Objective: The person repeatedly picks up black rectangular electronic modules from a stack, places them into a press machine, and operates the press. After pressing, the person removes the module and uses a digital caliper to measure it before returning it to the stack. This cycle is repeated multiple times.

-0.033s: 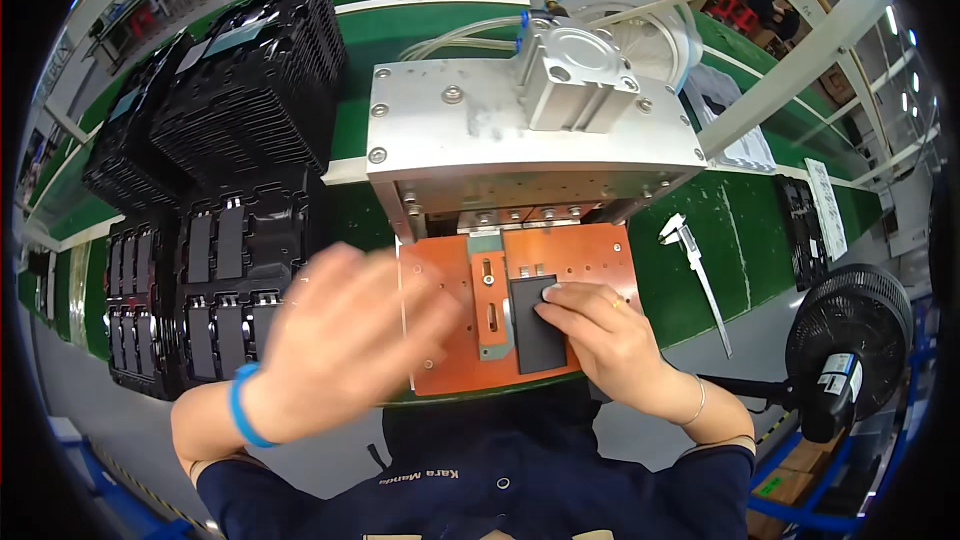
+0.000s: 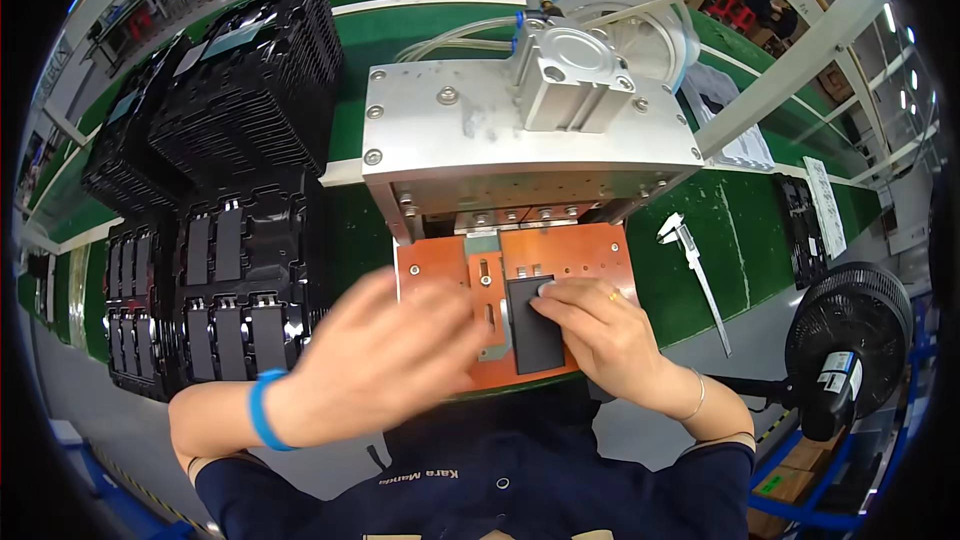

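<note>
A flat black battery cell [image 2: 538, 340] with two small metal tabs at its far end lies on an orange base plate [image 2: 588, 240]. My right hand [image 2: 612, 335] grips the cell by its upper right side, fingers bent and close together. Smeared by motion, my left hand [image 2: 405, 345] hovers over the left part of the plate, beside a slotted orange guide strip [image 2: 486, 275]. Its fingers are too blurred to show whether they hold anything. Behind the plate stands a silver metal press [image 2: 430, 135] with a pneumatic cylinder [image 2: 578, 75] on top.
At the left, black trays [image 2: 280, 205] hold several similar cells, with tall stacks of black trays [image 2: 250, 90] behind. A caliper [image 2: 698, 275] lies on the green bench [image 2: 745, 240] to the right. A black fan [image 2: 850, 335] stands at the near right.
My left hand has moved right and slightly down, nearer the cell and partly over the guide strip. My right hand stays on the cell.
</note>
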Available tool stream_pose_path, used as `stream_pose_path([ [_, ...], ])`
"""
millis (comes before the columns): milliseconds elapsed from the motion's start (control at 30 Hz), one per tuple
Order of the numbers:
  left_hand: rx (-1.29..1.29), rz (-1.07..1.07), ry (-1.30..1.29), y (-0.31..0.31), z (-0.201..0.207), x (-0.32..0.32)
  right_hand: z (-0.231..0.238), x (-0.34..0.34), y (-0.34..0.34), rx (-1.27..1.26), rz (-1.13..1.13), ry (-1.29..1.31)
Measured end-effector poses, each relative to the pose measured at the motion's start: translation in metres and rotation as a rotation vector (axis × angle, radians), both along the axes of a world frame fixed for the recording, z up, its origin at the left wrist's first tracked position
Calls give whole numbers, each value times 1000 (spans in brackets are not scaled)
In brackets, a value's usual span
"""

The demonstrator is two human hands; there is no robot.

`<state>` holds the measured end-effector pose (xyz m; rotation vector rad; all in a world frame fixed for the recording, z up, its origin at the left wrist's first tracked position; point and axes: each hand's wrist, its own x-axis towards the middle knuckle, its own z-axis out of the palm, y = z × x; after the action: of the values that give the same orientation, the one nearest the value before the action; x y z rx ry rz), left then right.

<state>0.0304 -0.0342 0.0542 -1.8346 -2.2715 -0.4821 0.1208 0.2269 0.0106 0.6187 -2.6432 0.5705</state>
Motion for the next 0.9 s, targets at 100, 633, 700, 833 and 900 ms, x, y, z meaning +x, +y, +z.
stream_pose_path([
  [100, -78, -140, -141, 25, -34, 13, -5, -19, 0, -22, -4, 29],
  [633, -152, -204, -159, 32, -51, 10, -10, -29, 0, 22, -30, 10],
  [700, -147, -204, -162, 33, -51, 9, -10, -30, 1, 35, 3, -5],
  [833, -154, -205, -172, 33, -51, 9, -7, -29, 1, 17, -51, 20],
  [900, -154, -208, -189, 32, -50, 8, 0, -18, 2, -44, -95, -3],
])
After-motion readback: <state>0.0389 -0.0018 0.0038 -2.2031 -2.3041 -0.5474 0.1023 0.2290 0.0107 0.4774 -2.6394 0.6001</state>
